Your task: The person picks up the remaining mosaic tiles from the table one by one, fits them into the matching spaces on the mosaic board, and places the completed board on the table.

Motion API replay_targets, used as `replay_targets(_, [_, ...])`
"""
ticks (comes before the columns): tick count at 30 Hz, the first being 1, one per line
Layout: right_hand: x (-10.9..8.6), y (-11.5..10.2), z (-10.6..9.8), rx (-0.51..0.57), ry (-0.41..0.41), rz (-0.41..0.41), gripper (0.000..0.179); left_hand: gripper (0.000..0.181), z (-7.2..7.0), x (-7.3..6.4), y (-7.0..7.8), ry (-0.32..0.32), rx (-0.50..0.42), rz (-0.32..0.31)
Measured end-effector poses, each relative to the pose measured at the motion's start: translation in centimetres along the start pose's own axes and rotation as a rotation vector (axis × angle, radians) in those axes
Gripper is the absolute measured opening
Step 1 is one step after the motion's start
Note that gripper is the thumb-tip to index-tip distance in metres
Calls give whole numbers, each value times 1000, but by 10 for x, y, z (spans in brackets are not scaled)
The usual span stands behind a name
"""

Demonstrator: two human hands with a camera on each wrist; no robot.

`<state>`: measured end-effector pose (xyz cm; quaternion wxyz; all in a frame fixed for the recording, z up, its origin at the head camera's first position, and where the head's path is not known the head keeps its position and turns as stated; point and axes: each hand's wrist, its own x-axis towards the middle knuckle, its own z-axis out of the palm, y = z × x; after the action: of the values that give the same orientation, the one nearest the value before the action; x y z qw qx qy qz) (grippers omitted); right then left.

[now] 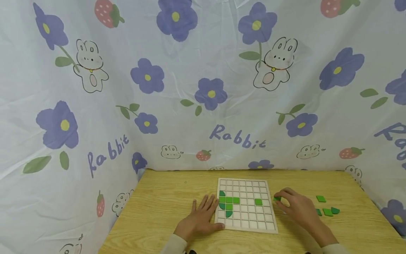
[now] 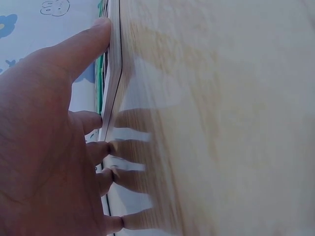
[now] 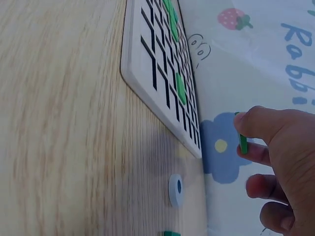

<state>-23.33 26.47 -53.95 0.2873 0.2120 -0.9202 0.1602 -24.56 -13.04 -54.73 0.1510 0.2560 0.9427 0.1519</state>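
A green square tile (image 1: 277, 198) sits between the thumb and fingertips of the right hand (image 1: 297, 206), just off the right edge of the white grid board (image 1: 251, 215); the pinch is narrow, which seems to suit so thin a piece, and keeps most of its face uncovered. The board lies flat on the wooden table (image 1: 165, 197). At its left side the left hand (image 1: 200, 220) rests with fingers spread wide, holding nothing, its thumb against the board near the close corner, likely to stop it sliding. Green pieces (image 1: 229, 200) group at the board's left, and a lone square (image 1: 258, 201) lies apart toward the right. Loose pieces (image 1: 327, 212) lie beyond the right hand, presumably for easy reach. A small white ring (image 3: 175, 191) lies beside the board. Behind hangs a printed cloth (image 1: 190, 116).
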Motion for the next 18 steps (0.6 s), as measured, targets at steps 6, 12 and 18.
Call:
replay_targets(6, [7,-8,3,15,3,-28,26,99,0,0,0,0,-3,1])
replay_targets(12, [14,-16,5,13,-4,-51,25,100,0,1,0,-2,-1,-9])
replay_targets(18, [21,-26,10,28,6,-80,25,100,1,0,1,0,0,-10])
